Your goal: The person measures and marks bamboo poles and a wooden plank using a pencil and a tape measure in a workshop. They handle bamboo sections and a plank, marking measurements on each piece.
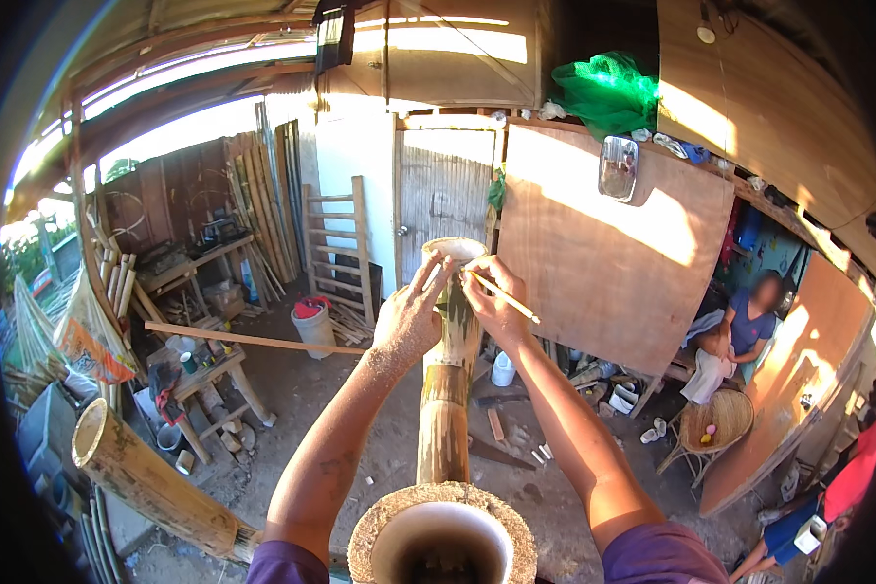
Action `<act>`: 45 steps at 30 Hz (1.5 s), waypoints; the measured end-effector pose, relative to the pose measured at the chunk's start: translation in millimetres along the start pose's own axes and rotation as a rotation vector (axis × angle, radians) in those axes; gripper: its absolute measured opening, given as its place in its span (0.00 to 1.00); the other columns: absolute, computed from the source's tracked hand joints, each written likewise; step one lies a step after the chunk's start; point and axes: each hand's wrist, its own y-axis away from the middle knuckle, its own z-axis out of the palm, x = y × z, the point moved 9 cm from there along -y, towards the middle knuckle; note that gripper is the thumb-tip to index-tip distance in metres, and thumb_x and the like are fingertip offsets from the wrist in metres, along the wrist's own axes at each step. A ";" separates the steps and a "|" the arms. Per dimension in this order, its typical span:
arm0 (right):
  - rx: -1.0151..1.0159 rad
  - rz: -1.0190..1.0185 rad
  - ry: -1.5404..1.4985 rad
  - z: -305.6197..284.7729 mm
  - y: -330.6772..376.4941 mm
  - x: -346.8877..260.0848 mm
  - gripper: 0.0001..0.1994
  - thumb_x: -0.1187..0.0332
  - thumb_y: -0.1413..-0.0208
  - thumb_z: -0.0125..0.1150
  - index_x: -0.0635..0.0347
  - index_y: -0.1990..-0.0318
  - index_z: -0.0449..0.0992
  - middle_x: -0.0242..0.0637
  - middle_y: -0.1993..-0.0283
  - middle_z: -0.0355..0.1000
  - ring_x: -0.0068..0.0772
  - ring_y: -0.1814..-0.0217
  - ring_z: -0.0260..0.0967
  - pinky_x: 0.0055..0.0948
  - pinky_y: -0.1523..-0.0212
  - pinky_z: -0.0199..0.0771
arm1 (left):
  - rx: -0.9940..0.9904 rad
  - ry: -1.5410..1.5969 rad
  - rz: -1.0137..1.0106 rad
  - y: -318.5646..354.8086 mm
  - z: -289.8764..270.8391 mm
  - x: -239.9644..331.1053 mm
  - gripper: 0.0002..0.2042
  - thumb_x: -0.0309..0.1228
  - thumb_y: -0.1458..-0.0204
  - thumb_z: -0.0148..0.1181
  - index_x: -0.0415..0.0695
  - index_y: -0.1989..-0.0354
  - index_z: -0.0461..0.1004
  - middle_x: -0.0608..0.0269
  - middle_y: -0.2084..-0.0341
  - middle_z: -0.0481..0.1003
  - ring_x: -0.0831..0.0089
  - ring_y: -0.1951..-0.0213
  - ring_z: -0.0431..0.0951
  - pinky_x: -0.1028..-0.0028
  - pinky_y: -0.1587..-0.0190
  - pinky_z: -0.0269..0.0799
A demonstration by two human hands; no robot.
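Observation:
A thick bamboo pole (pixel 445 384) stretches away in front of me, its far hollow end (pixel 455 249) between my hands. My left hand (pixel 409 310) lies along the left of that end, its fingers stretched out against the bamboo near the rim. On the other side, my right hand (pixel 501 297) pinches a yellow pencil (pixel 516 306), its tip end by the bamboo and its other end pointing right. Close below me is a wide, pale, hollow bamboo end (pixel 528 530); whether it belongs to the same pole I cannot tell.
Another bamboo pole (pixel 136 462) leans at the left. Beyond it are a wooden workbench (pixel 214 375), a white bucket (pixel 313 329) and a wooden ladder (pixel 360 243). A seated person (pixel 751 326) is at the right, by a woven basket (pixel 715 428). Someone in red (pixel 855 472) shows at the lower right.

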 end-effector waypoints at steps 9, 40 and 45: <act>0.046 0.047 0.020 4.3 20.1 16.9 0.04 0.76 0.42 0.63 0.65 0.63 0.74 0.29 0.70 0.72 0.13 0.68 0.65 0.20 0.66 0.69 | 0.020 0.048 -0.010 0.3 1.1 -2.3 0.42 0.19 0.60 0.54 0.48 0.28 0.56 0.54 0.30 0.58 0.48 0.50 0.78 0.58 0.51 0.77; -0.172 0.360 -0.279 0.5 130.6 63.8 0.03 0.74 0.37 0.59 0.62 0.60 0.72 0.31 0.69 0.74 0.18 0.67 0.74 0.20 0.66 0.75 | -0.015 1.034 -0.600 79.8 -21.8 -29.2 0.27 0.19 0.47 0.54 0.37 0.35 0.66 0.56 0.40 0.71 0.65 0.48 0.79 0.70 0.52 0.78; -0.259 0.441 -0.488 19.0 149.0 60.7 0.05 0.74 0.36 0.57 0.63 0.55 0.73 0.33 0.65 0.75 0.17 0.68 0.73 0.20 0.66 0.75 | 0.545 1.170 -0.683 180.9 -150.5 -13.1 0.22 0.25 0.48 0.56 0.38 0.42 0.72 0.57 0.48 0.76 0.64 0.51 0.80 0.67 0.49 0.75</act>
